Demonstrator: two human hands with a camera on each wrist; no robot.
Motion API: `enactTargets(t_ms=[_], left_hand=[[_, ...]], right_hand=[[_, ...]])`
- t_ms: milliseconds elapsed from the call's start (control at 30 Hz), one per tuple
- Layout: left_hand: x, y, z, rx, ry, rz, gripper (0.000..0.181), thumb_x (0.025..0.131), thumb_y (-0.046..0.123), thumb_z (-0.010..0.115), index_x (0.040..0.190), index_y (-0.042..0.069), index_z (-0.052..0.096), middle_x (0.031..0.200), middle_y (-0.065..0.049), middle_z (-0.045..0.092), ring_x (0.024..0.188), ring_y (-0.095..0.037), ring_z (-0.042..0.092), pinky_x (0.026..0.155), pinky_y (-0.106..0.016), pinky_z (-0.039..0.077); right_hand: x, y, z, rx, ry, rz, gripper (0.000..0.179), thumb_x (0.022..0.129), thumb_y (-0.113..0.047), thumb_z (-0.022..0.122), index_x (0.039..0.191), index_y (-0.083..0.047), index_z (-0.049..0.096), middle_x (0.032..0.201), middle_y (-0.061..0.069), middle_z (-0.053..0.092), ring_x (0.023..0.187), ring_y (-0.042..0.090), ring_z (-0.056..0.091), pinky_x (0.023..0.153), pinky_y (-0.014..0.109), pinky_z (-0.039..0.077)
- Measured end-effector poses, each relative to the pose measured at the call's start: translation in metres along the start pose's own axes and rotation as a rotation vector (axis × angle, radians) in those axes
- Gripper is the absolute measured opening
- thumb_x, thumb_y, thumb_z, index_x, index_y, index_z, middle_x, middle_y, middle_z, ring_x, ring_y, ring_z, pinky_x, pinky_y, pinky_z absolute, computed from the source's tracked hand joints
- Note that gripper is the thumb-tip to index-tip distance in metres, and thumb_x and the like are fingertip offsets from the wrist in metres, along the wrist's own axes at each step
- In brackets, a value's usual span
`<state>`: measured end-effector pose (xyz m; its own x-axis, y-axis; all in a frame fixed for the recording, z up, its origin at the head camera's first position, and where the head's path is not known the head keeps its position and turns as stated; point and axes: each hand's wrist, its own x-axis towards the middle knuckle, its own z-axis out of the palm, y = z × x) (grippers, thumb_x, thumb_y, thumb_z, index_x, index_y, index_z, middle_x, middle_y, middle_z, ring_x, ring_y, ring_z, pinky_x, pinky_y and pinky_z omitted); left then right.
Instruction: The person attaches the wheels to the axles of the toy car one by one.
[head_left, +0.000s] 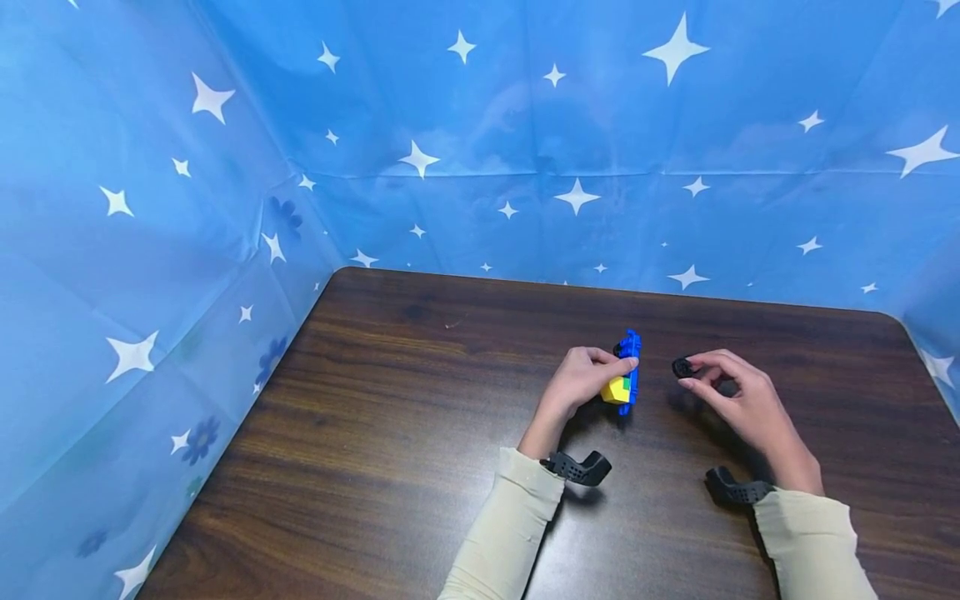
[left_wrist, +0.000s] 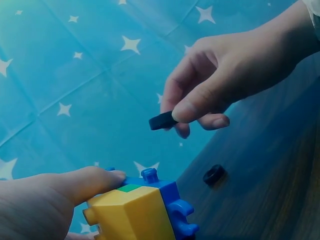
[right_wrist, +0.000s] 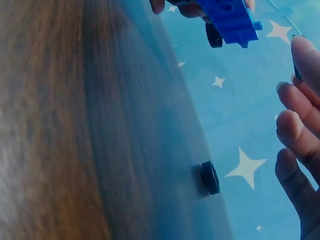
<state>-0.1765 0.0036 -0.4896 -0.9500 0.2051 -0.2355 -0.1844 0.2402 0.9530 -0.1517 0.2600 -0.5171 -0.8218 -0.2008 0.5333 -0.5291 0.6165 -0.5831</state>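
Observation:
My left hand (head_left: 573, 385) grips a small toy vehicle with a blue base (head_left: 633, 383) and a yellow block (left_wrist: 131, 212), tipped on its side above the table. A bit of green shows between yellow and blue. One black wheel (right_wrist: 214, 36) is on the toy's base, and small blue pegs stick out at its edges. To the right, my right hand (head_left: 750, 407) pinches a loose black wheel (left_wrist: 162, 121) between thumb and fingertips, apart from the toy. Another black wheel (right_wrist: 210, 178) lies on the table near the right hand.
The dark wood-grain table (head_left: 360, 433) has rounded far corners. Blue cloth (head_left: 487, 108) with white stars hangs along its back and left side. Black wrist mounts (head_left: 581, 469) stick out from both cream sleeves (head_left: 502, 525).

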Motion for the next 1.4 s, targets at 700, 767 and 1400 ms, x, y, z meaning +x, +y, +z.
enactTargets(t_ms=[700,767,1400], left_hand=[[0.001,-0.003,0.003,-0.007,0.058,-0.003,0.041,0.092,0.042,0.079,0.106,0.003,0.076,0.093,-0.005,0.071,0.077,-0.014,0.061,0.071,-0.033,0.053],[0.001,-0.003,0.002,-0.014,0.06,0.002,0.042,0.092,0.042,0.079,0.106,0.003,0.076,0.093,-0.006,0.071,0.076,-0.014,0.061,0.07,-0.033,0.054],[0.002,-0.004,0.003,0.002,0.04,0.046,0.041,0.093,0.039,0.078,0.105,0.0,0.078,0.09,-0.006,0.074,0.071,-0.012,0.06,0.064,-0.028,0.05]], right_hand=[[0.0,-0.014,0.01,0.027,-0.065,-0.06,0.032,0.085,0.001,0.083,0.114,-0.009,0.074,0.093,0.006,0.069,0.081,-0.005,0.056,0.072,0.019,0.048],[0.001,-0.015,0.011,0.032,-0.066,-0.073,0.033,0.083,0.002,0.083,0.114,-0.009,0.074,0.093,0.005,0.069,0.08,-0.004,0.056,0.072,0.019,0.048],[0.004,-0.029,0.013,0.079,-0.112,-0.196,0.045,0.074,0.006,0.089,0.112,-0.015,0.075,0.093,-0.004,0.068,0.075,0.002,0.054,0.068,0.021,0.045]])
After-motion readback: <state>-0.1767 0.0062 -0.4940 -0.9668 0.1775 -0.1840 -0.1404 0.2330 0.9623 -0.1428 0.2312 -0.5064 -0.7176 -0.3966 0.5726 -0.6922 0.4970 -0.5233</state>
